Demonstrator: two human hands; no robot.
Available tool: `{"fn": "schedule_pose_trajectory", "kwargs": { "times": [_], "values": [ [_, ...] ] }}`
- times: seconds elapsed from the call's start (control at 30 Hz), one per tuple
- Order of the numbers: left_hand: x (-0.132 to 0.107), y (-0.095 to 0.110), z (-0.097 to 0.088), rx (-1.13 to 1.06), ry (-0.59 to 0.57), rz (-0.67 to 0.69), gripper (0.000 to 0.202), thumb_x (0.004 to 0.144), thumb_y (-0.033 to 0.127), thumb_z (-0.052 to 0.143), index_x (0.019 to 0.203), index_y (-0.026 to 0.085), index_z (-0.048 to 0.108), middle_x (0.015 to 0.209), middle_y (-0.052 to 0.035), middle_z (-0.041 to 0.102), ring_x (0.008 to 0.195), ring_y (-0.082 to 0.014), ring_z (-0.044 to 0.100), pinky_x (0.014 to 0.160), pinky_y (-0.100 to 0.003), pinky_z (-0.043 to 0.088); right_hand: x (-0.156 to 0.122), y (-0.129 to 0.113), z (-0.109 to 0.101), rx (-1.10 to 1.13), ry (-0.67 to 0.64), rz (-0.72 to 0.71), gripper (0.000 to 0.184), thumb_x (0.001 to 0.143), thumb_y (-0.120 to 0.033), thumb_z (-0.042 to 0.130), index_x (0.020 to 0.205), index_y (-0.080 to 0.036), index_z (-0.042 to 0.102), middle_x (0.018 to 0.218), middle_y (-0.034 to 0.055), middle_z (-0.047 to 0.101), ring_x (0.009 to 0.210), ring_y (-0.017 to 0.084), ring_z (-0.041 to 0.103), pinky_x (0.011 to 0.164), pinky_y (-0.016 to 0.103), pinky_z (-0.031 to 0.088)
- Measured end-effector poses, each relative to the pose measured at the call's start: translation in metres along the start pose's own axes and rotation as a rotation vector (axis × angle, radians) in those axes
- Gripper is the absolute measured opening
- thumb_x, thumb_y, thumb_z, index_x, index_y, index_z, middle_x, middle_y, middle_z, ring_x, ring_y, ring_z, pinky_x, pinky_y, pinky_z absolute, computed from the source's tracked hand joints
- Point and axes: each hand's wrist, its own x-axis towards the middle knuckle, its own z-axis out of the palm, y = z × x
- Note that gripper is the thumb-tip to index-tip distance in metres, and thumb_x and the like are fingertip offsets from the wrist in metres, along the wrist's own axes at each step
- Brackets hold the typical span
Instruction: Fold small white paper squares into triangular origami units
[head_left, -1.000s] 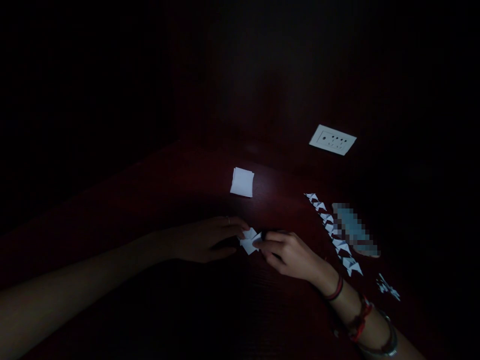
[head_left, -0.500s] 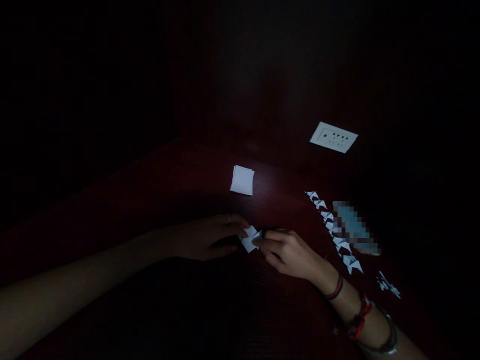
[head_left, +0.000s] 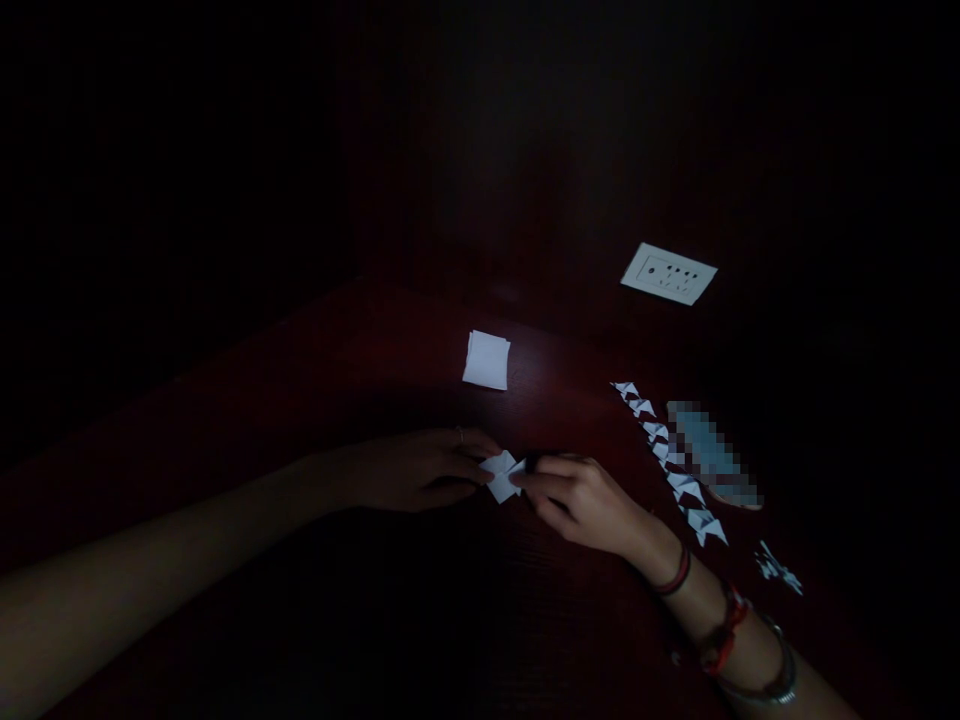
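Observation:
A small white square of folded paper (head_left: 501, 478) with creased flaps lies on the dark red table between my hands. On its left edge rest the fingertips of my left hand (head_left: 420, 470), which wears a ring and holds the paper steady. From the right, my right hand (head_left: 581, 495) pinches a raised flap between closed fingers; the thumb's contact is partly hidden. Further back on the table is a stack of white paper squares (head_left: 486, 361). A slanting row of several folded white paper pieces (head_left: 684, 487) lies to the right of my right hand.
Beside the row lies a long pixel-blurred object (head_left: 712, 455). Small white scraps or slim pieces (head_left: 778, 568) are near my right forearm. A white socket plate (head_left: 670, 274) is on the wall behind. The surroundings are very dark.
My left hand's fingers have shifted slightly, from over the paper's upper left to its left edge, uncovering more of it. My right hand keeps its pinch on the right flap.

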Motion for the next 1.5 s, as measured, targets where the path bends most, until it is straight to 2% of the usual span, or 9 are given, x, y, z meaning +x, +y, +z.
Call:
{"fn": "schedule_pose_trajectory", "kwargs": {
  "times": [0.1, 0.27, 0.4, 0.53, 0.7, 0.9, 1.27, 1.37, 1.5],
  "values": [
    [-0.001, -0.001, 0.002, -0.011, 0.031, 0.003, 0.033, 0.084, 0.016, 0.046, 0.117, 0.021, 0.047, 0.124, -0.0067, 0.04, 0.113, -0.0165, 0.039, 0.098, -0.031, 0.034, -0.001, 0.004, 0.0, -0.008, 0.013, 0.016, 0.026, 0.083, -0.016, 0.04, 0.102, -0.018, 0.058, 0.075, 0.0017, 0.053, 0.067, 0.011, 0.049, 0.065, 0.024, 0.039],
    [0.002, 0.0, 0.002, -0.033, 0.085, -0.036, 0.035, 0.086, 0.016, 0.041, 0.121, 0.02, 0.041, 0.119, -0.0064, 0.045, 0.107, -0.0145, 0.044, 0.093, -0.029, 0.038, -0.001, 0.005, 0.002, 0.016, -0.059, -0.002, 0.028, 0.082, -0.015, 0.041, 0.105, -0.019, 0.057, 0.081, 0.0019, 0.054, 0.067, 0.011, 0.05, 0.065, 0.024, 0.04],
    [0.003, -0.003, 0.002, 0.009, 0.14, -0.046, 0.033, 0.088, 0.016, 0.039, 0.121, 0.021, 0.041, 0.12, -0.0064, 0.045, 0.106, -0.0156, 0.045, 0.092, -0.031, 0.039, 0.0, 0.005, 0.002, 0.052, 0.061, 0.052, 0.028, 0.083, -0.014, 0.04, 0.105, -0.017, 0.057, 0.079, 0.0029, 0.054, 0.07, 0.013, 0.05, 0.067, 0.026, 0.042],
    [0.001, -0.005, 0.001, 0.103, 0.165, -0.017, 0.032, 0.088, 0.016, 0.039, 0.119, 0.022, 0.045, 0.121, -0.0061, 0.044, 0.106, -0.0159, 0.045, 0.09, -0.031, 0.04, 0.001, 0.007, 0.001, 0.106, 0.163, 0.06, 0.031, 0.083, -0.017, 0.042, 0.113, -0.016, 0.052, 0.099, 0.0073, 0.053, 0.089, 0.016, 0.049, 0.079, 0.031, 0.041],
    [-0.004, -0.006, -0.002, 0.226, 0.074, 0.08, 0.03, 0.085, 0.021, 0.047, 0.114, 0.026, 0.051, 0.118, -0.0034, 0.049, 0.104, -0.0169, 0.048, 0.09, -0.031, 0.039, 0.001, 0.006, -0.001, 0.086, 0.066, -0.039, 0.028, 0.082, -0.021, 0.046, 0.109, -0.022, 0.056, 0.109, 0.0042, 0.054, 0.1, 0.018, 0.046, 0.087, 0.037, 0.035],
    [-0.006, -0.007, -0.005, 0.245, 0.014, 0.048, 0.033, 0.082, 0.021, 0.051, 0.114, 0.029, 0.051, 0.12, -0.0022, 0.048, 0.106, -0.0183, 0.047, 0.091, -0.032, 0.038, 0.001, 0.007, -0.002, 0.103, -0.021, -0.091, 0.028, 0.082, -0.02, 0.048, 0.108, -0.021, 0.057, 0.11, 0.0035, 0.056, 0.103, 0.017, 0.047, 0.09, 0.037, 0.033],
    [-0.005, -0.005, -0.003, 0.089, 0.067, -0.03, 0.037, 0.081, 0.018, 0.051, 0.117, 0.02, 0.044, 0.121, -0.0065, 0.046, 0.11, -0.0171, 0.043, 0.093, -0.03, 0.036, 0.0, 0.014, 0.003, 0.187, 0.1, -0.069, 0.03, 0.08, -0.02, 0.05, 0.11, -0.019, 0.055, 0.106, 0.0054, 0.059, 0.097, 0.017, 0.052, 0.086, 0.035, 0.039],
    [-0.001, -0.006, -0.002, 0.184, 0.094, -0.003, 0.036, 0.08, 0.022, 0.053, 0.116, 0.02, 0.046, 0.122, -0.0073, 0.045, 0.11, -0.0186, 0.042, 0.092, -0.031, 0.035, 0.001, 0.014, 0.002, 0.155, 0.101, -0.083, 0.03, 0.081, -0.023, 0.05, 0.11, -0.019, 0.055, 0.105, 0.0061, 0.059, 0.097, 0.018, 0.052, 0.086, 0.036, 0.039],
    [0.006, -0.007, 0.001, 0.375, 0.055, 0.06, 0.026, 0.083, 0.025, 0.051, 0.109, 0.022, 0.053, 0.11, -0.0046, 0.056, 0.099, -0.0177, 0.051, 0.086, -0.031, 0.038, 0.001, 0.014, 0.001, 0.073, 0.076, -0.111, 0.026, 0.084, -0.026, 0.046, 0.107, -0.02, 0.057, 0.101, 0.0049, 0.06, 0.093, 0.016, 0.053, 0.083, 0.034, 0.04]
  ]
}}
